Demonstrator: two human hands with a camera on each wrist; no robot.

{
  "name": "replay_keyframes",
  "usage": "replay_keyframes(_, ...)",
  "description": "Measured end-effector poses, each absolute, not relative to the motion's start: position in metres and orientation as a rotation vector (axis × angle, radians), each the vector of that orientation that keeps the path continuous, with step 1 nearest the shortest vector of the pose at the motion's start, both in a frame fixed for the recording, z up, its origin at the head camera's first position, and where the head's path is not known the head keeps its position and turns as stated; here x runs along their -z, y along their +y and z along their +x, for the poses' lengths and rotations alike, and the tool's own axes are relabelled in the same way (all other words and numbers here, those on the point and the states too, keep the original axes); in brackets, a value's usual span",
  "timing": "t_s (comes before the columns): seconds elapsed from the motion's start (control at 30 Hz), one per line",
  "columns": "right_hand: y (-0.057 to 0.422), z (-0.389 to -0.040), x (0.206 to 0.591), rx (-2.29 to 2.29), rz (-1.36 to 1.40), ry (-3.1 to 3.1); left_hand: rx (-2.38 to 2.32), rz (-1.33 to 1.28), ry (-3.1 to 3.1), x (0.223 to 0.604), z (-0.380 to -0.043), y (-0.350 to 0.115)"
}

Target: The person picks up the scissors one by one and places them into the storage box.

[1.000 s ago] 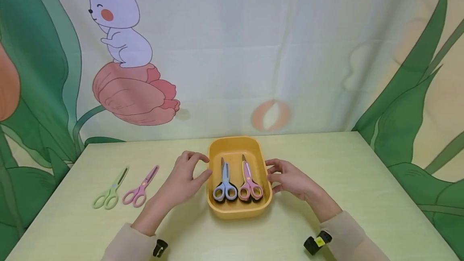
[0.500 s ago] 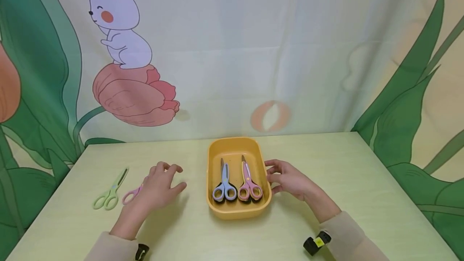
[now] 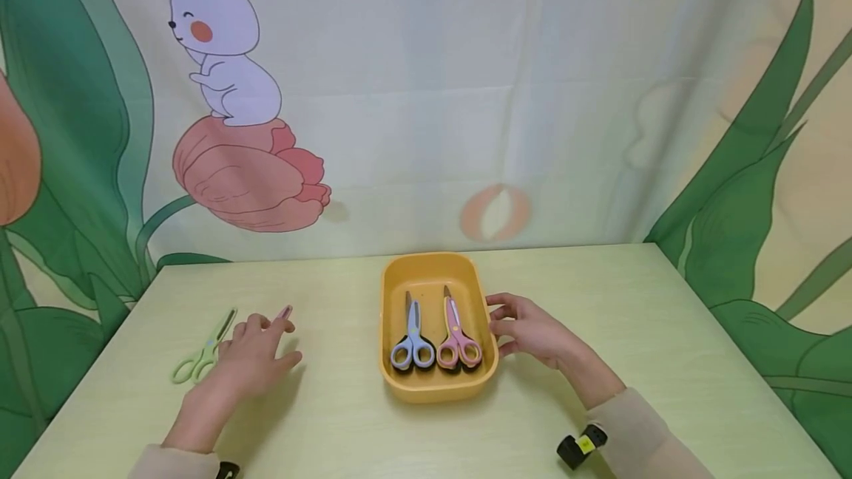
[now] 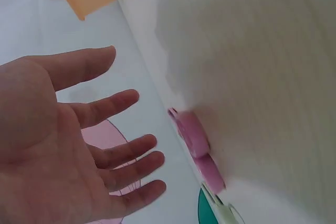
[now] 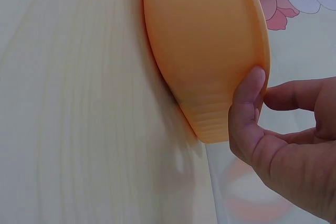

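My left hand (image 3: 248,362) hovers over the pink scissors (image 3: 285,313), hiding most of them in the head view. Its fingers are spread and loosely bent, with nothing between them. The left wrist view shows the pink handles (image 4: 191,134) on the table, apart from the fingertips. Just left lie green scissors (image 3: 211,346), their handles partly covered by the hand. My right hand (image 3: 532,331) pinches the right rim of a yellow tray (image 3: 431,272), with the thumb (image 5: 247,98) against its outer wall. Inside the tray, blue scissors (image 3: 414,324) and pink-and-yellow scissors (image 3: 455,327) lie side by side, blades pointing away.
Dark shapes show under the handles of the scissors in the tray. The pale table (image 3: 599,287) ends at the back against a printed cloth (image 3: 399,94) with a rabbit and flowers. A black wrist device (image 3: 580,446) is strapped at the right sleeve.
My left hand has moved left from beside the tray's left rim to above the loose pink scissors. My right hand and the tray have stayed in place.
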State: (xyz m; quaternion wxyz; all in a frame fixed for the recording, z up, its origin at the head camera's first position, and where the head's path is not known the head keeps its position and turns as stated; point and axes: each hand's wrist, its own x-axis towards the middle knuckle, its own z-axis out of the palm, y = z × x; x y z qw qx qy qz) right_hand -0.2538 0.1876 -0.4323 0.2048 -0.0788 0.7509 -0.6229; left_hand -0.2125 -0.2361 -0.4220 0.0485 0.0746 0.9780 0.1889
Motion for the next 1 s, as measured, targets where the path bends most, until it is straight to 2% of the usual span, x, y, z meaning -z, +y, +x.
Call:
replay_keyframes(0.47,0.189,-0.253,0.429,1.722,-0.206,2.092,-0.292,0.092,2.917,0.424,-0.213,-0.247)
replay_keyframes(1.0,0.189,-0.253,0.429,1.739,-0.209,2.072,-0.437,0.190,2.880,0.420,-0.214,-0.232)
